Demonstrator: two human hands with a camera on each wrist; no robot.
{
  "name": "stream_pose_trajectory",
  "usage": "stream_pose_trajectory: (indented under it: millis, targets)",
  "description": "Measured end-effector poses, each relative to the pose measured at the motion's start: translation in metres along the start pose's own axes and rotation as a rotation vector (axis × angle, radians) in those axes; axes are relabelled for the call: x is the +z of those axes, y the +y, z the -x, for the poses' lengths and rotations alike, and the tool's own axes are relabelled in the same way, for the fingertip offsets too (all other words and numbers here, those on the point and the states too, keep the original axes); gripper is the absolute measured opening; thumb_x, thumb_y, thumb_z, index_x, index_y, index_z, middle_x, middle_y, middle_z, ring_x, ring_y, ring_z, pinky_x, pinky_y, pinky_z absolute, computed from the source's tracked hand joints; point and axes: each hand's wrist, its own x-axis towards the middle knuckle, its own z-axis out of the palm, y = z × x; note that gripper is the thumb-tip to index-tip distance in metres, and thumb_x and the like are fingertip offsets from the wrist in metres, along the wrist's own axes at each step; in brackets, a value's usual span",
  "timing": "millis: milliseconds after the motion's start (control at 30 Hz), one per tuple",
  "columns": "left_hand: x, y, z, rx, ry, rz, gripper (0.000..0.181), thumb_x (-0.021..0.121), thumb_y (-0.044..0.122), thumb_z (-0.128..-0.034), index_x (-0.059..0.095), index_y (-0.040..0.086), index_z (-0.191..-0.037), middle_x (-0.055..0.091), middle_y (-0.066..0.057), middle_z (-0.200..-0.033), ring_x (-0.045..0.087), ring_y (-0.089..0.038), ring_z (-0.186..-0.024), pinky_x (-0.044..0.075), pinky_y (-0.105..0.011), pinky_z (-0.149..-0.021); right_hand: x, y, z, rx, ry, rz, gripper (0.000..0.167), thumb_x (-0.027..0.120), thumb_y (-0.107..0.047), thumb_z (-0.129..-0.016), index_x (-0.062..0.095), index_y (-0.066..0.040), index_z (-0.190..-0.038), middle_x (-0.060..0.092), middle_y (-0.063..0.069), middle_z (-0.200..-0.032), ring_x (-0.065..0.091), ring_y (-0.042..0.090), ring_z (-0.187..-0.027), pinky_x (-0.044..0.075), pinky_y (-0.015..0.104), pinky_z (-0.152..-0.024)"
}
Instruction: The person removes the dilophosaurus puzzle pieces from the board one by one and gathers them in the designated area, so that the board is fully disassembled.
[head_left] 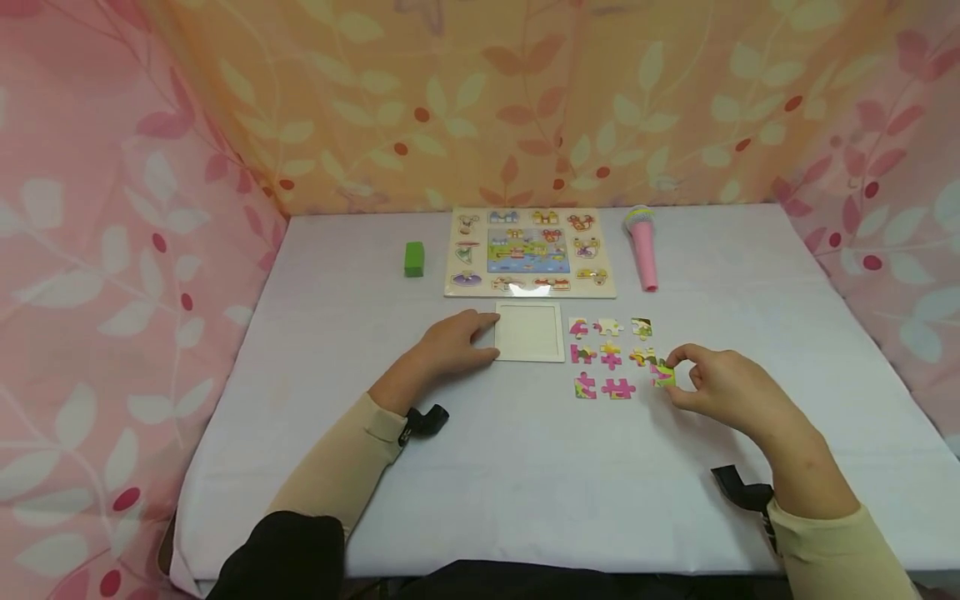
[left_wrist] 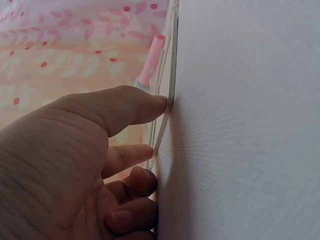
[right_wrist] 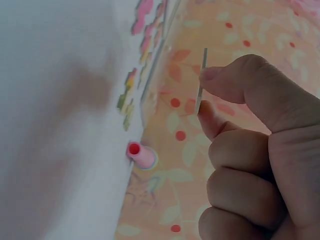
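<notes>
My left hand point(head_left: 453, 342) touches the left edge of a square white puzzle tray point(head_left: 528, 332) with thumb and index fingertips. In the left wrist view the tray's thin edge point(left_wrist: 173, 60) meets those two fingertips, and the other fingers curl under the palm. My right hand point(head_left: 731, 387) pinches a pink and green jigsaw piece point(head_left: 663, 374) between thumb and index finger. The right wrist view shows this piece edge-on point(right_wrist: 202, 82), raised off the table. Several loose jigsaw pieces point(head_left: 618, 388) lie in rough rows between the tray and my right hand.
Behind the tray lies a pegboard-style picture puzzle board point(head_left: 468, 286). A green block point(head_left: 414, 259) is left of it, and a pink toy microphone point(head_left: 643, 250) is right of it. White cloth covers the table point(head_left: 525, 483); patterned curtains point(head_left: 465, 100) enclose the back and sides.
</notes>
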Motion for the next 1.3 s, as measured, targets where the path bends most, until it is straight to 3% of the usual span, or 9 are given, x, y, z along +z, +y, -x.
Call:
stream_pose_trajectory:
  millis: [167,467,767,1067,1300]
  targets:
    - [-0.001,0.001,-0.002,0.006,0.002,0.003,0.067,0.071,0.042,-0.0932,0.051,0.019,-0.153,0.051,-0.003,-0.091,0.048,-0.018,-0.082,0.036,-0.034,-0.069,0.009,0.009,-0.009,0.065,-0.105,-0.012,0.035,0.076,-0.023,-0.084,0.065,-0.006,-0.112,0.046,-0.001,-0.064,0.038,0.015,-0.057,0.032,0.033,-0.056]
    - [0.000,0.001,-0.004,0.014,-0.001,-0.007,0.067,0.071,0.041,-0.0935,0.051,0.018,-0.153,0.051,-0.003,-0.091,0.048,-0.017,-0.082,0.037,-0.034,-0.069,0.023,0.017,-0.019,0.050,-0.134,-0.028,0.031,0.079,-0.021,-0.083,0.067,-0.006,-0.108,0.045,-0.001,-0.063,0.038,0.015,-0.057,0.030,0.033,-0.056]
    - [0.000,0.002,-0.008,0.024,-0.005,-0.029,0.067,0.071,0.042,-0.0938,0.051,0.019,-0.153,0.051,-0.003,-0.091,0.047,-0.017,-0.082,0.036,-0.033,-0.068,0.026,0.019,-0.022,0.102,-0.193,-0.050,0.030,0.077,-0.021,-0.084,0.067,-0.005,-0.108,0.049,0.001,-0.068,0.043,0.017,-0.062,0.033,0.035,-0.059]
    - [0.000,0.002,-0.009,0.021,-0.012,-0.011,0.068,0.072,0.041,-0.0935,0.050,0.017,-0.153,0.051,-0.003,-0.091,0.048,-0.017,-0.081,0.037,-0.034,-0.068,0.022,0.018,-0.021,0.130,-0.191,-0.036,0.034,0.078,-0.022,-0.083,0.066,-0.005,-0.110,0.049,0.003,-0.071,0.044,0.019,-0.064,0.034,0.035,-0.060]
    - [-0.001,0.001,-0.004,-0.013,-0.018,0.045,0.068,0.071,0.042,-0.0944,0.049,0.016,-0.154,0.054,-0.004,-0.092,0.051,-0.019,-0.086,0.040,-0.036,-0.072,-0.002,0.002,-0.021,0.094,-0.109,-0.059,0.039,0.076,-0.029,-0.088,0.063,-0.006,-0.117,0.047,0.002,-0.067,0.042,0.018,-0.058,0.034,0.035,-0.056]
